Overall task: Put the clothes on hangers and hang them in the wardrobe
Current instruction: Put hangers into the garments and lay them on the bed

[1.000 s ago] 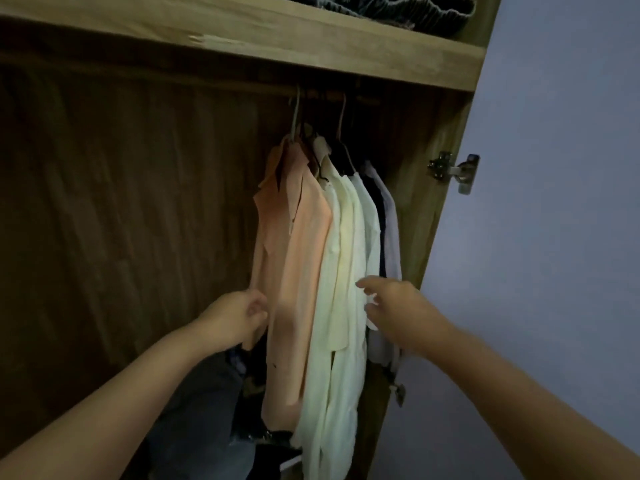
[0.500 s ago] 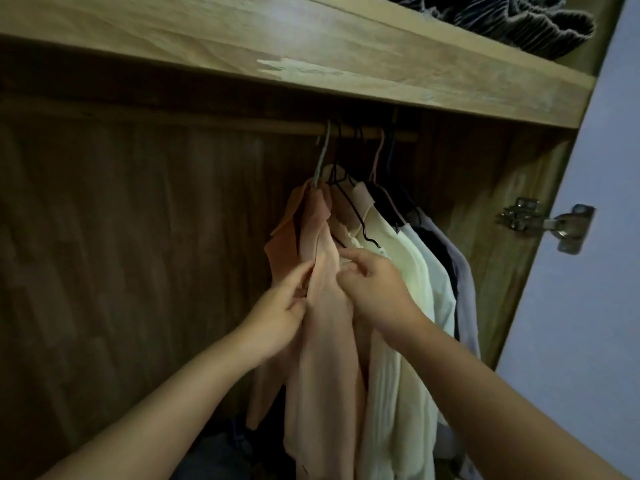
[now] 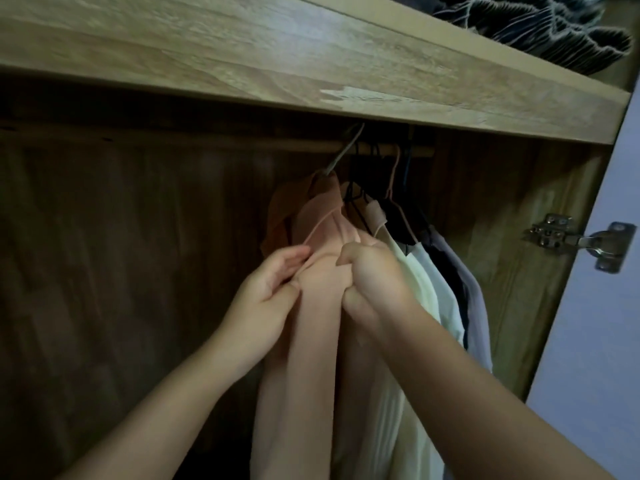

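A peach shirt [image 3: 311, 327] hangs from a grey hanger hook [image 3: 346, 148] on the wooden rail [image 3: 242, 145] inside the wardrobe. My left hand [image 3: 266, 299] pinches the shirt's front edge just below the collar. My right hand [image 3: 374, 282] grips the fabric on the other side of the opening, fingers curled round it. Both hands sit close together at chest height of the shirt. To its right hang a cream shirt [image 3: 415, 278], a pale one, a dark one and a lilac shirt [image 3: 474, 289] on dark and pink hangers.
A light wooden shelf [image 3: 311, 64] runs above the rail, with dark folded fabric [image 3: 554, 26] on top at the right. The dark wardrobe back panel [image 3: 121, 271] fills the left. A metal hinge [image 3: 581, 239] sits on the right side wall, beside the pale door.
Both hands rose from the shirts' lower parts to the peach shirt's collar area and closed on its front. The view tilted up and nearer to the rail.
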